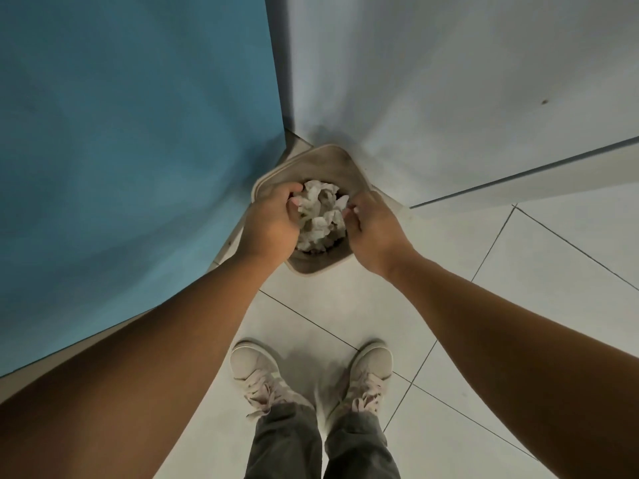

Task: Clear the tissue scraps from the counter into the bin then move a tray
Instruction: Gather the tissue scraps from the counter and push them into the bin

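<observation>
A small beige bin (332, 160) stands on the floor in the corner between a blue panel and a white wall. White crumpled tissue scraps (320, 216) sit bunched over its mouth. My left hand (273, 223) curls around the left side of the bunch, fingers pressed into the tissue. On the right side, my right hand (371, 229) touches the bunch with bent fingers. Both hands hover over the bin's opening. Whether the scraps rest in the bin or hang in my hands, I cannot tell. No counter or tray is in view.
A blue panel (131, 150) fills the left side. A white wall (449, 81) rises behind the bin, with a white skirting (518, 186) on the right. White floor tiles (484, 357) lie below. My two pale sneakers (256, 371) stand just short of the bin.
</observation>
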A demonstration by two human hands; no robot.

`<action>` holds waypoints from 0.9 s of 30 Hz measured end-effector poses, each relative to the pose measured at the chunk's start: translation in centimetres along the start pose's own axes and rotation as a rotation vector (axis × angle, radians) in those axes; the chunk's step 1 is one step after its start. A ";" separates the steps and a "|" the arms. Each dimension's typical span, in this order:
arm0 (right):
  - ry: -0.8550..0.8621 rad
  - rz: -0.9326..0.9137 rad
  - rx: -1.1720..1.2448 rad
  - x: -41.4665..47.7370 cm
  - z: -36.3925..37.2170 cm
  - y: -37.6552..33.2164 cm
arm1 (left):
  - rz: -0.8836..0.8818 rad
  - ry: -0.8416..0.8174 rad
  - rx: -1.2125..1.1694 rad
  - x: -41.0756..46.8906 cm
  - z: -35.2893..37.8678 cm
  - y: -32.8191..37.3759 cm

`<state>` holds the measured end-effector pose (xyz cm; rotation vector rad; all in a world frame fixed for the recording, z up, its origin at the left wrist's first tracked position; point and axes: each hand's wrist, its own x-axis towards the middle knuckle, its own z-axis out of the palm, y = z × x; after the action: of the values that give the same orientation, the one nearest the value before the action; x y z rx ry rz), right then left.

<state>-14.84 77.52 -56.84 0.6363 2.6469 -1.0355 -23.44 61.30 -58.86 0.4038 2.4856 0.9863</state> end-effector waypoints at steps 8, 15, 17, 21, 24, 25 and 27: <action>-0.160 0.085 -0.036 3.3 3.2 -0.6 | -0.019 0.058 -0.010 -1.1 -1.2 -1.1; -0.148 0.055 -0.035 0.2 -0.2 -1.6 | -0.038 0.056 0.020 -3.5 -4.2 1.9; -0.114 0.028 -0.029 -1.3 -2.5 -3.0 | -0.024 0.073 0.033 -4.3 -5.6 4.1; 0.015 -0.057 -0.007 -4.4 -9.1 -7.6 | 0.034 0.108 0.035 -6.2 -9.8 10.4; 0.101 -0.125 0.021 -6.9 -14.7 -12.1 | 0.090 0.141 0.026 -8.0 -13.9 15.9; 0.120 -0.146 0.034 -7.8 -16.5 -13.6 | 0.104 0.157 0.024 -8.6 -15.3 17.8; 0.151 -0.187 0.064 -9.6 -20.2 -16.7 | 0.128 0.193 0.019 -10.3 -18.3 21.7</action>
<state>-15.36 77.43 -28.95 0.5056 2.8594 -1.1692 -21.27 61.74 -28.77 0.5006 2.6710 1.0999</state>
